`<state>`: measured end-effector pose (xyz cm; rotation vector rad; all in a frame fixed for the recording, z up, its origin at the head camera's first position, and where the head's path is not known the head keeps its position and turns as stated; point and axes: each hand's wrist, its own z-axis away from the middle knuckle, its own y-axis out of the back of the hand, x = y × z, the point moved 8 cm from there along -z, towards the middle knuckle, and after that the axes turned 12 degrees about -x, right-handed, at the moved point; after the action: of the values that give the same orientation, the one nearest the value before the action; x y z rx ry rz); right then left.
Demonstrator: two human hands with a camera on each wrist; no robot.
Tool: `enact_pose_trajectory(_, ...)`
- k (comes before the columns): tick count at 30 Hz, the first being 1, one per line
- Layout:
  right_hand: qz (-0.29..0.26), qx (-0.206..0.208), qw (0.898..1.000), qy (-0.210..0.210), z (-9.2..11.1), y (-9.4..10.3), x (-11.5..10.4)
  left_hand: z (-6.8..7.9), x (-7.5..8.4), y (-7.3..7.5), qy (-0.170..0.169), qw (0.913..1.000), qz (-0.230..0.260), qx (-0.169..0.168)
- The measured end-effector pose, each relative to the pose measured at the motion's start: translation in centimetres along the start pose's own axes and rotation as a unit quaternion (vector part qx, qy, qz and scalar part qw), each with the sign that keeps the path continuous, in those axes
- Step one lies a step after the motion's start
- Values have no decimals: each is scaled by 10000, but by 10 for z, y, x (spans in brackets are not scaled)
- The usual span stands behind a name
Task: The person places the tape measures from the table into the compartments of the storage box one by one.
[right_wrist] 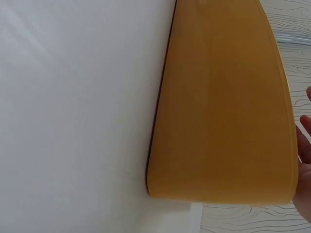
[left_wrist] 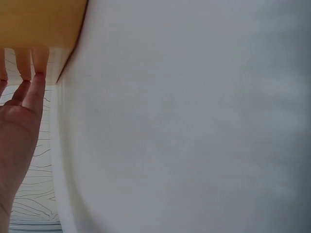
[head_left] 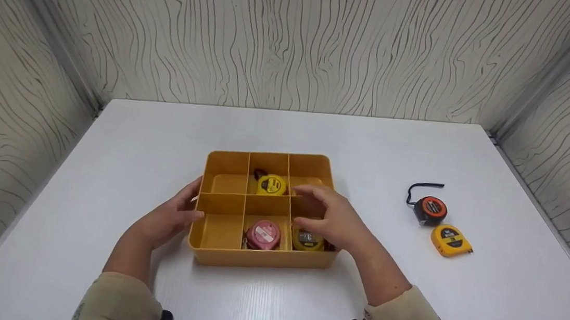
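Note:
A yellow six-compartment box [head_left: 265, 260] stands on the table. My left hand [head_left: 172, 219] rests against its left side, thumb tip at the rim; in the left wrist view the straight fingers [left_wrist: 35, 94] touch the outer wall. My right hand [head_left: 336, 220] is over the right-hand compartments, thumb and forefinger apart with nothing between them. Below its thumb lies a yellow-and-dark tape measure [head_left: 307, 239] in the front right compartment, partly hidden. A pink tape measure [head_left: 264, 234] sits in the front middle compartment, and a yellow tape measure [head_left: 272, 185] in the back middle one.
To the right of the box lie a black-and-orange tape measure [head_left: 432, 209] with a black strap and a yellow-orange tape measure [head_left: 451, 241]. They are close together on the white table [head_left: 401, 150]. Wood-patterned panels [head_left: 296, 46] stand behind and at both sides.

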<state>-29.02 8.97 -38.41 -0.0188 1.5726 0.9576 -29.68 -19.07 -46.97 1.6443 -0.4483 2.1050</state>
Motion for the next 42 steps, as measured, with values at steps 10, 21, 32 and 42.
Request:
enact_pose_trajectory(10,-92,805,9967,-12,26,49,16,-1,0,0,-118,9998,126,-70)
enact_pose_trajectory(21,-118,1928,9803,-408,67,100,52,-1,-1,1,-108,9998,120,-111)
enact_pose_trajectory(32,-31,2554,9620,-963,101,121,104,0,-3,2,144,9999,-89,27)
enact_pose_trajectory(42,87,2627,9526,-1535,123,132,140,-1,-1,1,-95,9999,56,-108)
